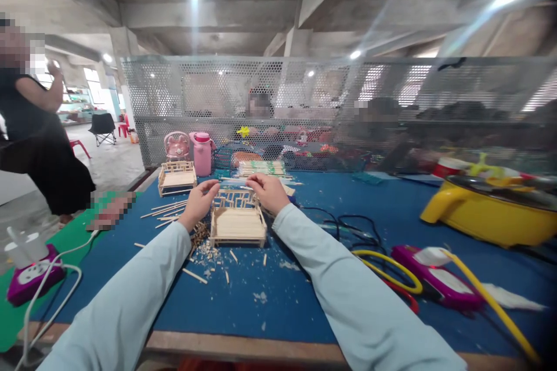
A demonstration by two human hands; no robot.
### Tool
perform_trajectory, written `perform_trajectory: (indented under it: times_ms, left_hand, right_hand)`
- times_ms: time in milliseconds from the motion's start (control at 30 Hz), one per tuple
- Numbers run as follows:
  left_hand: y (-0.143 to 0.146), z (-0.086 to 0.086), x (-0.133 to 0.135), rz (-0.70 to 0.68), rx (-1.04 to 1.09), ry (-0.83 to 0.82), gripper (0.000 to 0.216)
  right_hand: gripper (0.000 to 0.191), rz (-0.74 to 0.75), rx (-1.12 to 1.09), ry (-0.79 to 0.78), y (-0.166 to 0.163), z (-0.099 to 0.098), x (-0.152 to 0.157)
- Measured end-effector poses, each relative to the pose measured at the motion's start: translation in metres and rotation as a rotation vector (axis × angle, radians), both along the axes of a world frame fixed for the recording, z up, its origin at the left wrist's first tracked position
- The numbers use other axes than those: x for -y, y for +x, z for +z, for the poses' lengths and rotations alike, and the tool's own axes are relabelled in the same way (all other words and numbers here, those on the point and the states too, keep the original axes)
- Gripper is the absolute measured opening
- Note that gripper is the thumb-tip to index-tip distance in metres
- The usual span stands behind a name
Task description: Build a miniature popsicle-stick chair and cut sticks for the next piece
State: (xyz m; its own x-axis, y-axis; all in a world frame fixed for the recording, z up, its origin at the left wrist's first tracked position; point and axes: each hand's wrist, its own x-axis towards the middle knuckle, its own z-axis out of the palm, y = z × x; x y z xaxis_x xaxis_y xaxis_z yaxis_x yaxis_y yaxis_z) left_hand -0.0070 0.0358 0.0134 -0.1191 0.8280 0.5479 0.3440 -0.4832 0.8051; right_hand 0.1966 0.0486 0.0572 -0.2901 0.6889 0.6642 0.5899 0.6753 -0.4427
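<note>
A small bench model made of wooden sticks [238, 221] stands on the blue table mat [278, 295] in front of me. My left hand [199, 203] and my right hand [268, 191] are both raised behind its lattice backrest. Between them they pinch a thin stick [235, 186] held level over the top of the backrest, each hand closed on one end. Both arms wear pale blue sleeves. Loose sticks [164, 211] and wood scraps [209, 255] lie to the left of and in front of the model.
A second stick bench [176, 177] stands at the back left by a pink bottle [202, 153]. A yellow pot [491, 211], purple power strips [435, 278], yellow tubing and black cables fill the right. A perforated metal screen [331, 98] backs the table; a person stands at left.
</note>
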Motion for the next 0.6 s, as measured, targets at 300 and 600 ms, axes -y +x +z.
perform_trajectory:
  times_ms: [300, 600]
  left_hand:
    - [0.013, 0.014, 0.020, 0.200, -0.317, 0.412, 0.019]
    - [0.011, 0.012, 0.019, 0.291, -0.258, 0.391, 0.022]
  right_hand:
    - [0.013, 0.045, 0.144, 0.199, -0.006, 0.011, 0.011]
    - [0.012, 0.056, 0.142, 0.177, -0.004, 0.010, 0.009]
